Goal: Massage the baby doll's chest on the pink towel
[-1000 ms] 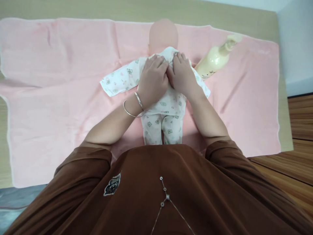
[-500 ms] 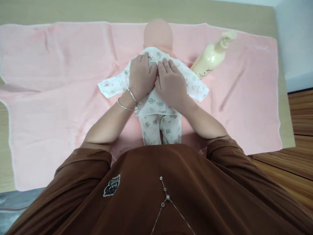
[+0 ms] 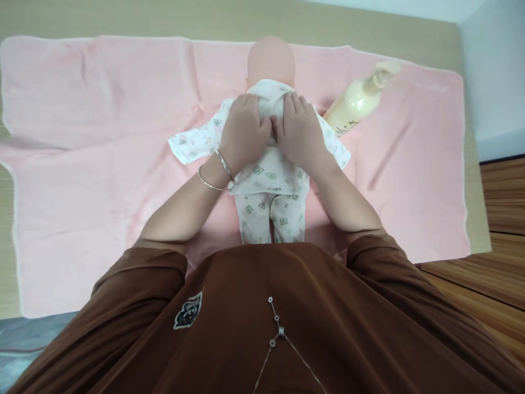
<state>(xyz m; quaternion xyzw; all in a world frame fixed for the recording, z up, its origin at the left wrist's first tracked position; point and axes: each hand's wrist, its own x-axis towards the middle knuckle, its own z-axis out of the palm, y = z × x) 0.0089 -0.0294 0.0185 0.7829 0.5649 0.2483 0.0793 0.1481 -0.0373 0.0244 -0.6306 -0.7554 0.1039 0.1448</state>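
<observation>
A baby doll (image 3: 271,59) lies face down, the back of its bald head toward the far side. It wears a white patterned top (image 3: 266,174) and matching trousers (image 3: 253,216). My left hand (image 3: 246,130), with a silver bangle at the wrist, lies on the left half of the doll's upper back. On the right half rests my right hand (image 3: 302,130). Both palms face down, with the fingers pointing toward the doll's head. The two thumbs nearly meet at the middle of the back. Neither hand grips anything visible.
The doll lies on a pink cloth (image 3: 102,164) spread over a pale table (image 3: 213,22). A cream pump bottle (image 3: 356,104) lies tilted beside the doll's right-hand sleeve. Wooden panelling (image 3: 504,219) and a pale wall (image 3: 496,82) stand at the right.
My hands have moved apart sideways across the doll's upper back, left hand slightly and right hand more visibly relative to the top. The whole view has shifted a little.
</observation>
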